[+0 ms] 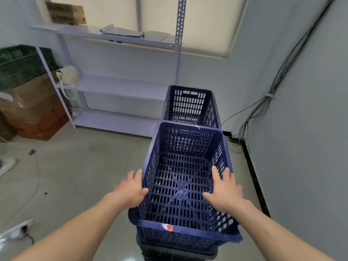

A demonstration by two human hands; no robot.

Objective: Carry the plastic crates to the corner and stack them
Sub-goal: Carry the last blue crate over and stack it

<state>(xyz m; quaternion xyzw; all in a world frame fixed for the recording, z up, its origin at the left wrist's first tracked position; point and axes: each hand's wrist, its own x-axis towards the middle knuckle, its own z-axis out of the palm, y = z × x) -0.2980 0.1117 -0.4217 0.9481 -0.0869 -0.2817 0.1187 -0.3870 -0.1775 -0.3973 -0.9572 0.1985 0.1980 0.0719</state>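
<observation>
Open floor (79, 166) to the left; blocked right by wall (301, 157) and cables (250, 117), ahead by far blue crate (188, 102) and metal shelving (116, 85).

There are two blue plastic crates in the middle of the frame: the near blue crate (190, 233) and the far blue crate (190, 102). One dark crate (178, 255) peeks out at the bottom. One green crate (20, 63) is at the left. There are two hands, the left hand (131, 191) and the right hand (226, 191). There is one shelf rack (120, 85), one white bag (67, 75) and one shoe (6, 164).
</observation>
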